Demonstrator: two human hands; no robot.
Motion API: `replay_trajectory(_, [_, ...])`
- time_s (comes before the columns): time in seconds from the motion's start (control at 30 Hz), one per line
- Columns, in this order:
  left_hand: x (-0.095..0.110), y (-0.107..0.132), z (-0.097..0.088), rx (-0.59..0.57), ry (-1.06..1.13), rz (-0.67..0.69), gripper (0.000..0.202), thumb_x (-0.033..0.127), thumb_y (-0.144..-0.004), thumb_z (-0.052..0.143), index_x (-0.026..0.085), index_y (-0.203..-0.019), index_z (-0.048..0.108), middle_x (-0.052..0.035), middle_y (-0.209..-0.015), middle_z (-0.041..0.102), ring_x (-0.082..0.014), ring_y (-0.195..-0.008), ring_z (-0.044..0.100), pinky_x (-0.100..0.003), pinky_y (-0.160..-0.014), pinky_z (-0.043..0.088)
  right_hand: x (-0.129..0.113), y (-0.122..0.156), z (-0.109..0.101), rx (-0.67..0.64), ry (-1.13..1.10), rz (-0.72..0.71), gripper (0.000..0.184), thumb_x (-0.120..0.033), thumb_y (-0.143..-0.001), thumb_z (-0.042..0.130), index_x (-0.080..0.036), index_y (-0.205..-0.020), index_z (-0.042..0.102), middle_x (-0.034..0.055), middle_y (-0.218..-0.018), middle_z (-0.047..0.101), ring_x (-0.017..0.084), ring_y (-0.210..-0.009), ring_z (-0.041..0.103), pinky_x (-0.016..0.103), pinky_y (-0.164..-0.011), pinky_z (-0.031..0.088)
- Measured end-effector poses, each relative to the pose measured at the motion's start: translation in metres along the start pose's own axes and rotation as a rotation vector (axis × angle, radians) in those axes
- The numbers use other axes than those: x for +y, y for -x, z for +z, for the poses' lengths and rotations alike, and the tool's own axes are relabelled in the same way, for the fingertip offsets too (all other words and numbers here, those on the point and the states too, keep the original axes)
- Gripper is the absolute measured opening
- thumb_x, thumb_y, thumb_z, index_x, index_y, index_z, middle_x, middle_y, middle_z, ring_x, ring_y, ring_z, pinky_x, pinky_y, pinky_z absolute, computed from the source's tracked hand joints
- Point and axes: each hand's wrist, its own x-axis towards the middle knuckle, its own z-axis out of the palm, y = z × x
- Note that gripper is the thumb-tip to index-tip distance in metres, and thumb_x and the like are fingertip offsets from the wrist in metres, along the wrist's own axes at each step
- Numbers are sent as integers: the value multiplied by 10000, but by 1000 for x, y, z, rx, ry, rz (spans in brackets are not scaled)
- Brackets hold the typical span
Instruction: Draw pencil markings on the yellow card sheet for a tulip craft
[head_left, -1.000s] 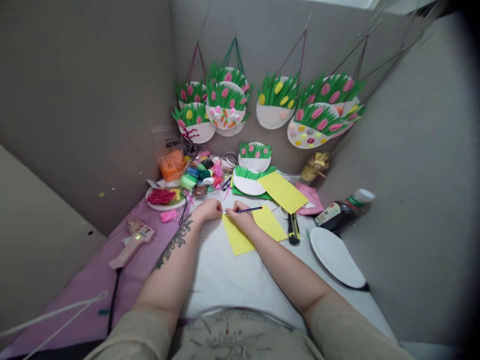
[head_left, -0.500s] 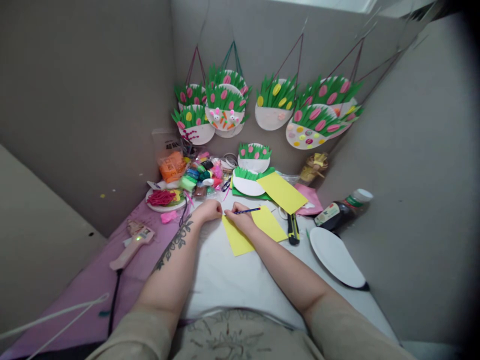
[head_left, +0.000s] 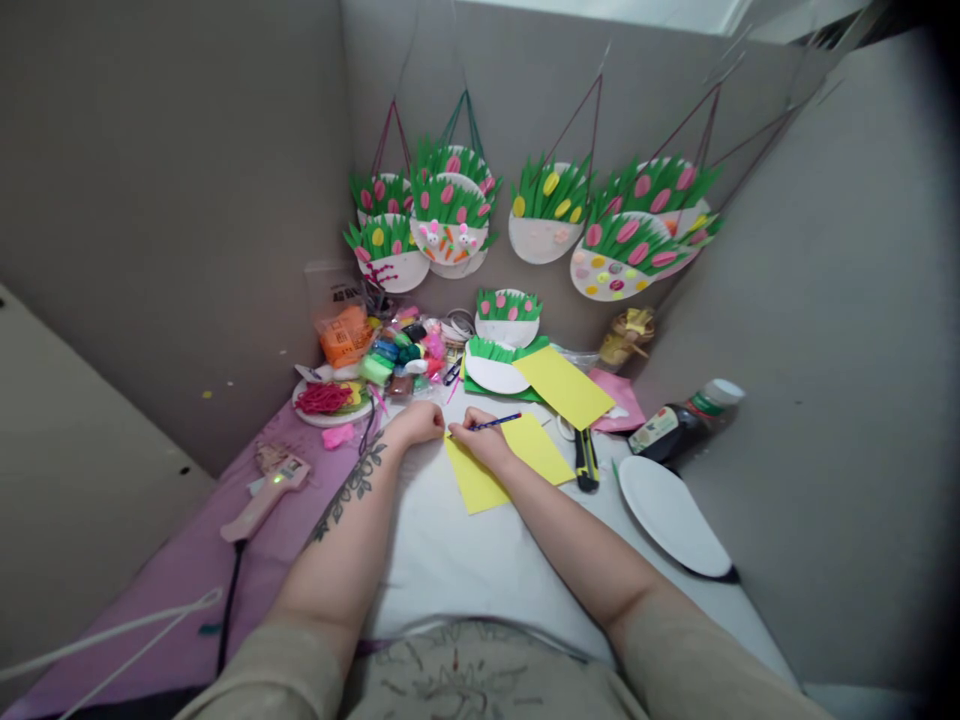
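Observation:
A dark blue pencil [head_left: 496, 422] with a red end is gripped in my right hand [head_left: 480, 435]. That hand rests on a sheet of yellow paper [head_left: 480, 485] lying on the white table cover, and the pencil's tip is near the sheet's upper left corner. Just left of that corner, my left hand [head_left: 421, 424] is closed, its fingers curled together; whatever they may pinch is too small to make out. A second yellow sheet [head_left: 566, 388] lies behind, overlapping a white half-plate with green paper grass [head_left: 499, 372].
Right of the paper lie a box cutter [head_left: 586, 462], a dark bottle with a white cap [head_left: 686, 418] and a white half-plate [head_left: 671, 510]. At left are a pink glue gun [head_left: 268, 492], a plate of pink cord [head_left: 330, 412] and colourful clay packs [head_left: 409, 350]. Decorated plates [head_left: 450, 225] hang behind.
The view has tilted very slightly. Both hands, the pencil and the yellow sheet stay in nearly the same place.

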Motion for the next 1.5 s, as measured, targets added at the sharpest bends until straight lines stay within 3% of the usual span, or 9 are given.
replay_trajectory(1.5, [-3, -2, 2, -2, 22, 31, 225, 200, -665, 551, 142, -806, 717, -72, -796, 717, -167, -699, 614, -228, -609, 424, 4, 3, -2, 19, -48, 4, 212, -212, -599, 498, -210, -509, 307, -73, -481, 306, 105, -502, 325, 223, -476, 254])
